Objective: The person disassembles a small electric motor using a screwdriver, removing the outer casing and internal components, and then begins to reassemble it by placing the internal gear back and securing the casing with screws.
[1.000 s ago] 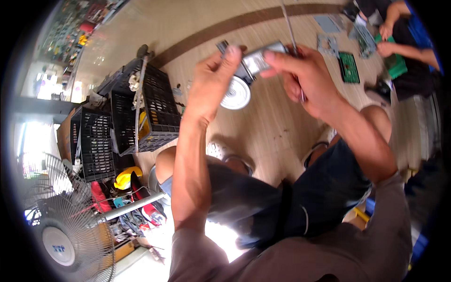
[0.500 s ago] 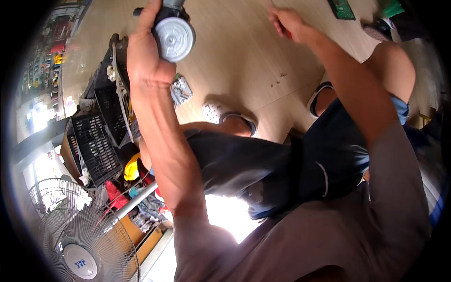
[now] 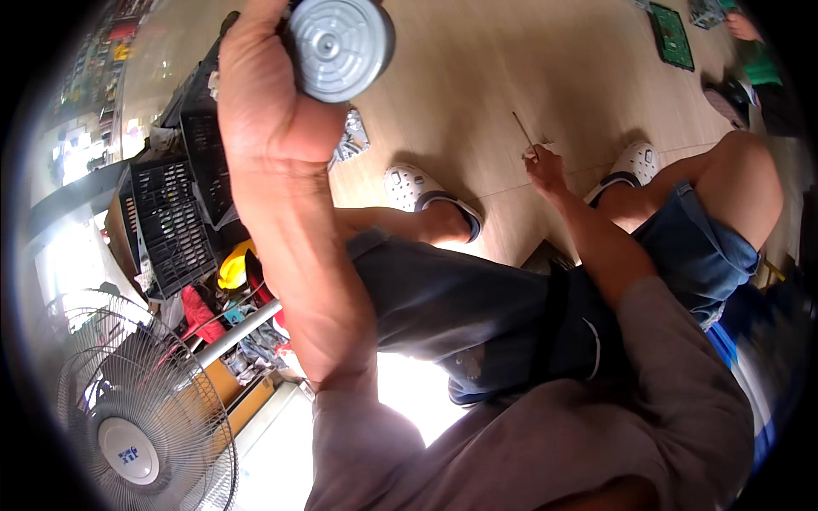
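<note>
Raised close at the upper left, my left hand (image 3: 260, 94) is closed around a grey round part (image 3: 336, 49) with concentric rings on its face. The top of this part runs out of the picture, and my fingertips are mostly cut off by the upper edge. Low between my feet, my right hand (image 3: 546, 170) grips a screwdriver; its thin dark shaft (image 3: 522, 130) points up and left over the floor. The handle is hidden in my fingers. Small pale bits (image 3: 547, 143) lie on the floor beside the shaft.
A silver metal part (image 3: 352, 138) lies beyond my left wrist. Black plastic crates (image 3: 175, 230), a yellow object (image 3: 236, 266) and a standing fan (image 3: 128, 447) are at the left. At the upper right are a green circuit board (image 3: 673, 37) and another person's hand (image 3: 744, 27).
My right hand has come down and nearer with the screwdriver, whose shaft now shows. My left hand and the grey part appear larger and slightly higher. Another person's hand has come into view.
</note>
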